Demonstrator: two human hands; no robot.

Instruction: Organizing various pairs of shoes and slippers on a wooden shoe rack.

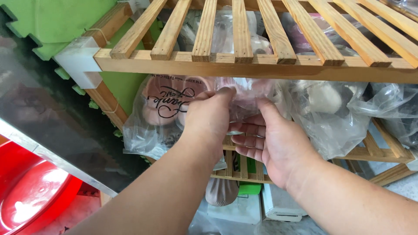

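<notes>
Wooden slats of a shoe rack [244,65] fill the upper part of the view, and everything else sits in relation to that rack: green foam mats [56,21] stand behind its left post, a red plastic tub [30,191] lies low and well off to its left, and clear bags of shoes crowd the shelf under its top tier. Both hands reach in beneath the top rail. The left hand [209,117] is curled shut around the upper part of a clear plastic bag holding something pink [250,93], and the right hand [274,139] is open beneath it, fingers spread and thumb pressed to the bag's side. A bagged pair of pink shoes [161,109] sits just left of it, touching; a grey bagged pair [326,109] sits just right. The step in hand looks like seating or drawing the bag in that tight gap, which likely calls for a steady grip past the neighbouring bags.
</notes>
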